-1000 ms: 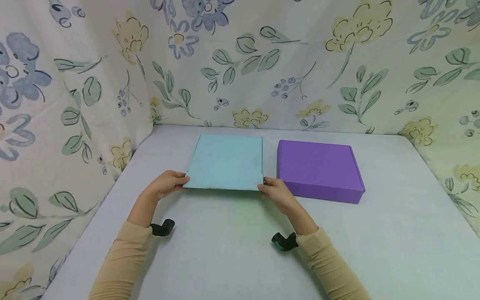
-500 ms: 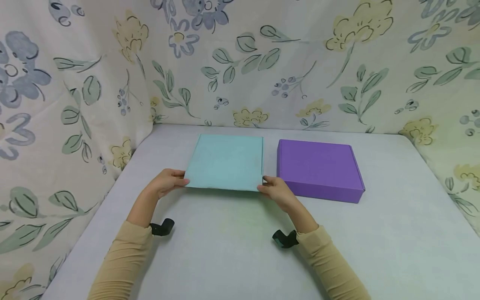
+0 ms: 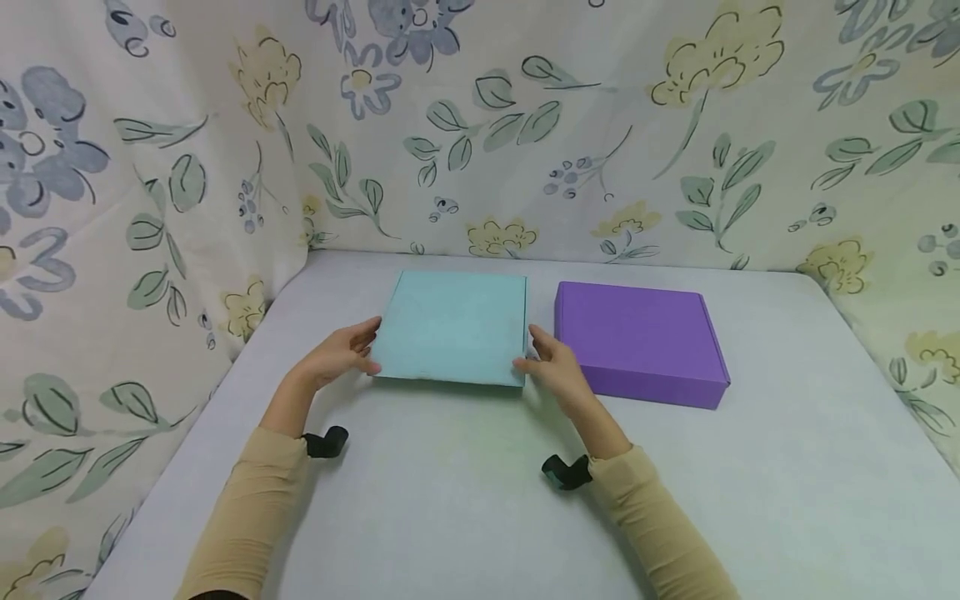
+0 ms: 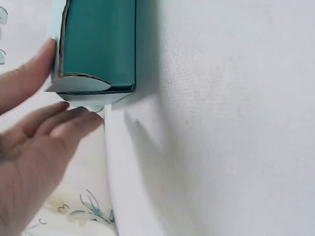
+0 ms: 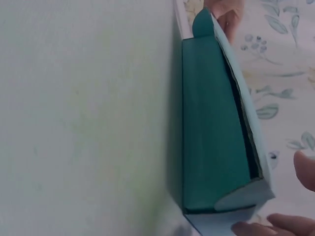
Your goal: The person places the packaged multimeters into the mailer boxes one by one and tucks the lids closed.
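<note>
A light teal cardboard box [image 3: 453,325] lies on the white table. Its lid stands slightly raised over the darker teal front wall [image 5: 211,128], with a corner flap [image 5: 243,194] hanging at the lid's end. At the front left corner is my left hand [image 3: 345,354], its thumb [image 4: 39,64] at the lid edge and its fingers spread beside the box. My right hand [image 3: 558,371] is at the front right corner, thumb and fingers spread apart. In the right wrist view, a gap shows between that thumb [image 5: 306,169] and the lid.
A closed purple box [image 3: 637,333] sits just right of the teal one, close behind the right hand. White table surface [image 3: 450,492] extends in front. Floral cloth [image 3: 480,150] hangs along the back and sides. Black wrist cameras [image 3: 326,442] stick out from both sleeves.
Both hands have loosened from the teal lid's front corners: the fingers have spread and moved up along the box's sides. The purple box stays where it was.
</note>
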A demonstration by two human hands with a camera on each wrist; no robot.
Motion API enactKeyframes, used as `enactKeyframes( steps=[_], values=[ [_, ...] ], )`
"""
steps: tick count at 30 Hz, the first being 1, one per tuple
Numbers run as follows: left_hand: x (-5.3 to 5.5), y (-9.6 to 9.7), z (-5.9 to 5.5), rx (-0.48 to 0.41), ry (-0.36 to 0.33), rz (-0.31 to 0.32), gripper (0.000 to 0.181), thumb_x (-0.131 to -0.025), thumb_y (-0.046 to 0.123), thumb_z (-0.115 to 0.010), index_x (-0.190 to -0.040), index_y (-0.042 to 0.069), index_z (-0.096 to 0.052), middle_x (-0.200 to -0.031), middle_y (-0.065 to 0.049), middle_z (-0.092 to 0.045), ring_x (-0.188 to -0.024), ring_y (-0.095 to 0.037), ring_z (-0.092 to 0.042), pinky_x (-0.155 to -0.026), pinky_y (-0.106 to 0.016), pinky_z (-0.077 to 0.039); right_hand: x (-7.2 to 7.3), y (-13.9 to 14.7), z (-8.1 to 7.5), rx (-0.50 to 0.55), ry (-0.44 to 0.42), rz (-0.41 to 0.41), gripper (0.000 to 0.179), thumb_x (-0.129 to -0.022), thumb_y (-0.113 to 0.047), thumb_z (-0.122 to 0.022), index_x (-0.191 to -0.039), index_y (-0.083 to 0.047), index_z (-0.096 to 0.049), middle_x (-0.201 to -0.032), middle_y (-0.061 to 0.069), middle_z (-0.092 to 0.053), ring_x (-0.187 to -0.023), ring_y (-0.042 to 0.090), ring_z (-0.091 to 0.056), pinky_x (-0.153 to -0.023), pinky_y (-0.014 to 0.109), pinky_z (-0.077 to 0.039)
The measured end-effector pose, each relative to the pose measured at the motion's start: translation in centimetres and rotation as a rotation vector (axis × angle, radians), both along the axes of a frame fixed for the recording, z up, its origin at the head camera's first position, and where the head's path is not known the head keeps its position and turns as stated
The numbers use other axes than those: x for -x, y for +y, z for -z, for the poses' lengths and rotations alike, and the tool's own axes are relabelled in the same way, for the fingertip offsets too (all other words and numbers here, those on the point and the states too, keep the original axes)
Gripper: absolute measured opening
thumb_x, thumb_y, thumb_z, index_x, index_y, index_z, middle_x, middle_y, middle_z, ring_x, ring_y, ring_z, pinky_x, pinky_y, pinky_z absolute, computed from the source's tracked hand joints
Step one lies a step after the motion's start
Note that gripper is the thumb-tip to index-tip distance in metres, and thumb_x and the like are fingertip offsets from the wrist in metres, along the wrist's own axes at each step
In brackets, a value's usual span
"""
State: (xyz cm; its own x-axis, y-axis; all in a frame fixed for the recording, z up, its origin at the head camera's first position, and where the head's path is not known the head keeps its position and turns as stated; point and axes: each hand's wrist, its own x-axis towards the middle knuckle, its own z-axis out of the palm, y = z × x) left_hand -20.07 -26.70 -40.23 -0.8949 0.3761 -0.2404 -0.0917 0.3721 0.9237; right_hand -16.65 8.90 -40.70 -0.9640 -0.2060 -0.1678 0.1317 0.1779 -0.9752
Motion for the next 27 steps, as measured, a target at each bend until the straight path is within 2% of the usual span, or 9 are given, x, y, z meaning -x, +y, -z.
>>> enactKeyframes(
  steps=[3,7,11,17,21,27],
  values=[
    [0.9,0.3,0.3,-0.09,-0.032,0.028,0.101,-0.08,-0.017,-0.062,-0.153,-0.001,0.005,-0.161,-0.018,0.008,-0.147,-0.033,0.002,-0.118,-0.045,-0.009,0.3,-0.2,0.6,0.09,-0.028,0.029,0.084,-0.086,0.011,-0.062,-0.155,-0.001,-0.015,-0.161,0.014,-0.011,-0.147,0.029,-0.01,-0.118,0.04,-0.017],
    [1.7,0.5,0.8,-0.196,-0.086,0.03,0.103,-0.081,-0.021,-0.057,-0.151,0.0,0.015,-0.159,-0.017,0.018,-0.146,-0.031,0.01,-0.117,-0.045,-0.002,0.8,-0.5,1.2,0.157,-0.057,0.045,0.089,-0.083,0.019,-0.058,-0.154,0.001,-0.008,-0.161,0.015,-0.005,-0.148,0.029,-0.006,-0.119,0.039,-0.013],
    [1.9,0.2,1.1,-0.244,-0.1,0.047,0.1,-0.081,-0.023,-0.055,-0.15,-0.003,0.015,-0.158,-0.018,0.019,-0.146,-0.032,0.012,-0.117,-0.045,0.0,1.1,-0.5,1.4,0.204,-0.083,0.041,0.089,-0.082,0.021,-0.056,-0.154,0.002,-0.006,-0.161,0.016,-0.004,-0.148,0.028,-0.005,-0.119,0.038,-0.012],
    [1.8,-0.3,1.4,-0.269,-0.096,0.084,0.102,-0.08,-0.02,-0.059,-0.151,-0.003,0.012,-0.159,-0.017,0.016,-0.146,-0.033,0.01,-0.117,-0.043,-0.003,1.3,-0.6,1.7,0.232,-0.106,0.041,0.09,-0.082,0.023,-0.055,-0.154,0.001,-0.006,-0.161,0.016,-0.003,-0.148,0.026,-0.005,-0.119,0.036,-0.013],
    [2.0,-0.4,1.8,-0.254,-0.089,0.051,0.102,-0.079,-0.02,-0.061,-0.152,-0.001,0.008,-0.16,-0.016,0.011,-0.147,-0.032,0.005,-0.117,-0.041,-0.008,1.3,-0.8,1.9,0.24,-0.098,0.053,0.091,-0.081,0.025,-0.054,-0.154,0.0,-0.006,-0.161,0.015,-0.003,-0.148,0.026,-0.006,-0.118,0.035,-0.013],
    [2.0,-0.2,2.1,-0.239,-0.097,-0.038,0.099,-0.079,-0.024,-0.061,-0.153,0.0,0.001,-0.161,-0.017,0.005,-0.147,-0.032,-0.001,-0.116,-0.039,-0.016,1.1,-1.5,2.2,0.219,-0.083,0.11,0.091,-0.08,0.028,-0.053,-0.155,-0.002,-0.011,-0.161,0.015,-0.009,-0.147,0.025,-0.011,-0.118,0.034,-0.017]
  ],
)
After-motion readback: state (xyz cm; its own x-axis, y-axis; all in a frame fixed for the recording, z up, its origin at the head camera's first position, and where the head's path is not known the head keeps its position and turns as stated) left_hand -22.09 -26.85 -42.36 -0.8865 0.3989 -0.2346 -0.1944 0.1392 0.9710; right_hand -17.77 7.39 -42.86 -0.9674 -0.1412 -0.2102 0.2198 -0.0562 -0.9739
